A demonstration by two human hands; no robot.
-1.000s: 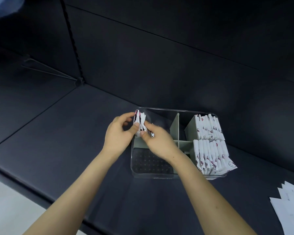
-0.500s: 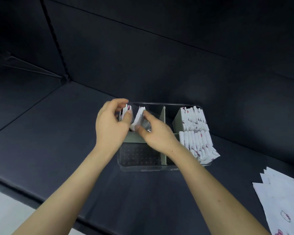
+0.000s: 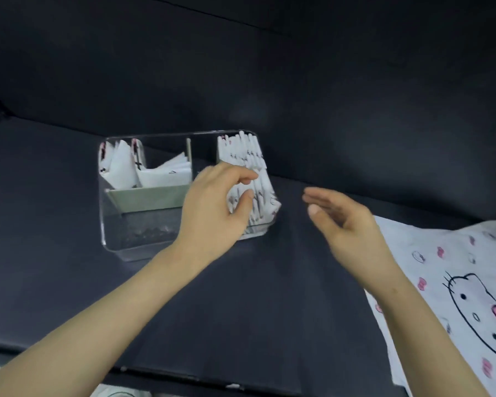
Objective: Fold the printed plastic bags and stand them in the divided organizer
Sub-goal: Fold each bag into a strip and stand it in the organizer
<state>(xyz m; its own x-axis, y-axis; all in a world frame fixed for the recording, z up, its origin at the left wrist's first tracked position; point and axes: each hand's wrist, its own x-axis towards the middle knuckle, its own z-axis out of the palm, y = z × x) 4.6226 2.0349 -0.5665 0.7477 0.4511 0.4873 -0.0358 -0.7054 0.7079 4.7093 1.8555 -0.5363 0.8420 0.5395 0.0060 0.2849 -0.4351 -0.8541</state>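
Observation:
A clear organizer (image 3: 113, 242) with pale green dividers (image 3: 149, 196) sits on the dark surface. Its far left compartment holds a few folded white printed bags (image 3: 121, 164), some leaning over. The right compartments are packed with upright folded bags (image 3: 241, 151). My left hand (image 3: 215, 207) hovers over the organizer's right side with loosely curled fingers and holds nothing. My right hand (image 3: 344, 219) is in the air to the right of the organizer, fingers relaxed and empty. A stack of flat unfolded printed bags (image 3: 455, 290) lies at the right.
The dark surface (image 3: 55, 224) meets a dark back wall behind the organizer. Its front edge (image 3: 184, 376) runs along the bottom, with a pale floor below at the left corner. The near left compartment of the organizer holds nothing.
Both hands let go of the folded bags in the far left compartment and moved right. The view swung right, bringing the flat bags closer into sight.

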